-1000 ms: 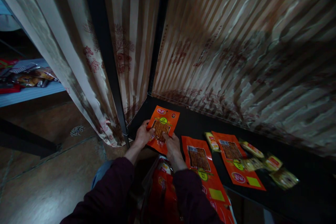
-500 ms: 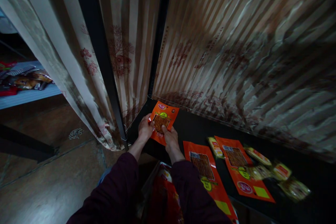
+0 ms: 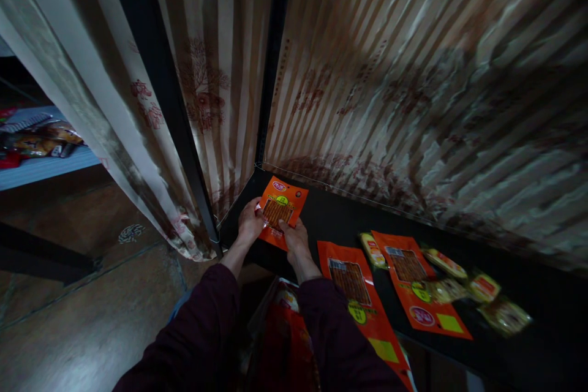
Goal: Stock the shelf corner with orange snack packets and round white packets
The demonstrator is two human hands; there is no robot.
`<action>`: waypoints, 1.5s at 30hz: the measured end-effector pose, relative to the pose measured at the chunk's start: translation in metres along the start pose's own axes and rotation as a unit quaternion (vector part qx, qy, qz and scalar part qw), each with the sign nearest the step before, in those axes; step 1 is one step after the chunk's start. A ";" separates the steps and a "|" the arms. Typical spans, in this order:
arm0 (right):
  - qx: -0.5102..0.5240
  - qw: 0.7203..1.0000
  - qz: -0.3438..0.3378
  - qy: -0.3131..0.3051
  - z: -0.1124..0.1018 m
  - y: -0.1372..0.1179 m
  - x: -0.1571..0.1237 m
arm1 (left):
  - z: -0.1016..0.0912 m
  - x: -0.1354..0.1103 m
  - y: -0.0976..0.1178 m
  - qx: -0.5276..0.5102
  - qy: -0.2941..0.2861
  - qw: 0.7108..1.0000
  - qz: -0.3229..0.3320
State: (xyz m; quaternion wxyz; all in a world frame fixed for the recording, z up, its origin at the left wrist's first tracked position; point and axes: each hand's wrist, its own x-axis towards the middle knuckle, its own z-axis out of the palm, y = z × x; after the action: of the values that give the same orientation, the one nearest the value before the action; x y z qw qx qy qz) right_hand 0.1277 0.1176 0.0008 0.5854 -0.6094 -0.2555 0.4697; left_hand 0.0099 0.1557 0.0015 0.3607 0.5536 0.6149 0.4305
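Observation:
An orange snack packet (image 3: 289, 197) with a clear window onto brown sticks lies at the left end of the black shelf (image 3: 321, 208). My left hand (image 3: 250, 221) grips its left edge, with the thumb on the front. On the lower right side my right hand (image 3: 295, 239) holds the same packet, thumb pressed over the window. Both hands' other fingers are partly hidden. To the right of my right arm is a second orange packet (image 3: 351, 282), overhanging the shelf's front edge. A third orange packet (image 3: 408, 263) rests farther right.
Small yellow-wrapped snacks (image 3: 484, 288) lie around the third packet. Below the shelf stands an open container with red packets (image 3: 285, 337). Pleated curtain (image 3: 367, 86) hangs behind, and a black post (image 3: 160, 73) rises at the left. Another shelf (image 3: 50, 165) holds bagged food.
The view has shifted slightly, so the shelf and its packets appear a little farther left and higher. Both hands keep their hold on the orange packet at the shelf's left end.

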 end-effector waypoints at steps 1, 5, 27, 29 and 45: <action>-0.001 1.000 0.001 0.001 -0.001 0.001 0.000 | 0.000 0.000 -0.001 -0.003 -0.008 1.000 -0.001; -0.005 0.999 -0.038 0.008 -0.008 0.004 0.001 | 0.003 -0.002 -0.003 -0.010 -0.031 0.999 -0.002; 0.008 0.998 -0.058 0.020 0.011 -0.014 0.033 | 0.009 0.016 -0.009 -0.131 0.032 0.991 0.015; 0.013 0.999 -0.049 0.013 0.015 -0.014 0.040 | 0.010 0.019 -0.008 -0.125 0.041 0.991 0.022; 0.056 0.998 -0.027 0.018 0.044 -0.025 0.084 | 0.017 0.034 -0.014 -0.367 0.040 0.927 -0.059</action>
State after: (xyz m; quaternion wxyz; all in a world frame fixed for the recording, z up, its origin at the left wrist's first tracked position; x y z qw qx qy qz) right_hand 0.1312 0.2159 0.0071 0.6358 -0.5767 -0.2348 0.4561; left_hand 0.0161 0.1917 -0.0172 0.5388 0.3273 0.4592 0.6260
